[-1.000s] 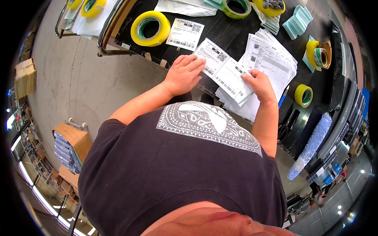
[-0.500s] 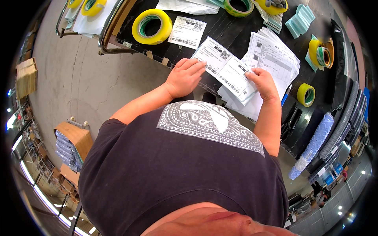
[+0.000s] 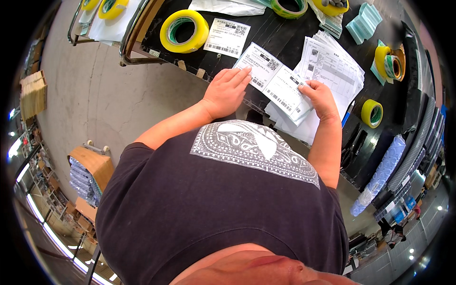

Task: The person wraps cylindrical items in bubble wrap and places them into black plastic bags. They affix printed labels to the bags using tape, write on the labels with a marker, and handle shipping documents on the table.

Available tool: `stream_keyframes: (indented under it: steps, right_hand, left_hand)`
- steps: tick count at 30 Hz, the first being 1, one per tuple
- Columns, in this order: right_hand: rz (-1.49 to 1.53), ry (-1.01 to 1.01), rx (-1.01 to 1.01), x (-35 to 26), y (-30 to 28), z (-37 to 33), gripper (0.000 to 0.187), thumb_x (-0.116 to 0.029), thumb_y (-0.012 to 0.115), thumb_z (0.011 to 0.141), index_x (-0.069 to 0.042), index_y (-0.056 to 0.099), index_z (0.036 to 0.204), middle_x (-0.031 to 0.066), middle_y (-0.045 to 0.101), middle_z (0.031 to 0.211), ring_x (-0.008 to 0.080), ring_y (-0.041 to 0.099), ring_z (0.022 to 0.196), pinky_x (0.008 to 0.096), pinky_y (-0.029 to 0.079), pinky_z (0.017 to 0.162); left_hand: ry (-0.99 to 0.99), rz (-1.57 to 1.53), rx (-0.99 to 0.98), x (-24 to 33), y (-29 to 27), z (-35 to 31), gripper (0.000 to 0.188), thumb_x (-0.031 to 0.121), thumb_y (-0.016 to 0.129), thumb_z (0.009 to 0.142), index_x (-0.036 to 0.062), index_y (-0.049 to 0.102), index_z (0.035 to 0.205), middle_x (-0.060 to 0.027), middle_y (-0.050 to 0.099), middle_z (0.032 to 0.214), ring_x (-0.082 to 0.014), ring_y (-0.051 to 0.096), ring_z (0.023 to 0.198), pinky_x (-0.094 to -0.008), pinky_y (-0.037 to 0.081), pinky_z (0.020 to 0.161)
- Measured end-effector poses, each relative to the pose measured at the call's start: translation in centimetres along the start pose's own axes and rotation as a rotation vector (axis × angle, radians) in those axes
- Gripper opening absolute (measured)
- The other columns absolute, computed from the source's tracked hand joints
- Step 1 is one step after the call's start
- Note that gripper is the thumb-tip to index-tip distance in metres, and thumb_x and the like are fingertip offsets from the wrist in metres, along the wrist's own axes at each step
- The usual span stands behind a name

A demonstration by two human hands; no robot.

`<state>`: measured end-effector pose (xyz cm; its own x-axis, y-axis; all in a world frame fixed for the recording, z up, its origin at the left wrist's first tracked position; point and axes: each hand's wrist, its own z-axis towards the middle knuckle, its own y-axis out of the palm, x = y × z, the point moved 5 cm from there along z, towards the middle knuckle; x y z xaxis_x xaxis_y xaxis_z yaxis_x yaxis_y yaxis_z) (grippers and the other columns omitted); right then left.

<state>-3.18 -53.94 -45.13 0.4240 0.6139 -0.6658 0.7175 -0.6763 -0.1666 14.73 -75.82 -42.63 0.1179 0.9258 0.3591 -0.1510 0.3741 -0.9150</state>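
Label strip (image 3: 276, 81), left grip (image 3: 227, 91) palm-down at one end, fingers together, right grip (image 3: 322, 100) clamped on the other

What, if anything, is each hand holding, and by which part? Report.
The right hand holds the labels near their right end, thumb on top. The left hand lies flat at their left end, without visible grip.

Packing warehouse: tape rolls (image 3: 183, 47), labels (image 3: 277, 80).

Left to right on the tabletop (image 3: 280, 34), it's tape roll (image 3: 167, 33), single label (image 3: 227, 37), label strip (image 3: 281, 81), whose right end overlaps the paper stack (image 3: 335, 67)!
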Motion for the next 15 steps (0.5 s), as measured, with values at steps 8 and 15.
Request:
stream_keyframes:
  steps: [8, 15]
  right_hand:
    - [0.099, -0.038, -0.014, 0.23, -0.24, -0.14, 0.024, -0.016, 0.073, 0.084, 0.002, 0.071, 0.100, 0.0033, 0.070, 0.092, 0.0100, 0.061, 0.084, 0.0239, 0.045, 0.080]
    - [0.172, -0.064, 0.006, 0.03, -0.13, -0.65, 0.029, -0.016, 0.073, 0.083, 0.004, 0.072, 0.104, 0.0042, 0.069, 0.092, 0.0101, 0.060, 0.084, 0.0242, 0.046, 0.077]
  left_hand:
    - [-0.007, 0.012, -0.065, 0.30, -0.03, 0.82, 0.043, 0.016, 0.066, 0.081, -0.0012, 0.063, 0.121, -0.0102, 0.055, 0.139, -0.0261, 0.050, 0.125, -0.0411, 0.035, 0.108]
    - [-0.003, 0.041, -0.081, 0.15, 0.25, 0.59, 0.044, 0.018, 0.066, 0.082, -0.0011, 0.063, 0.122, -0.0100, 0.052, 0.142, -0.0256, 0.048, 0.127, -0.0422, 0.033, 0.110]
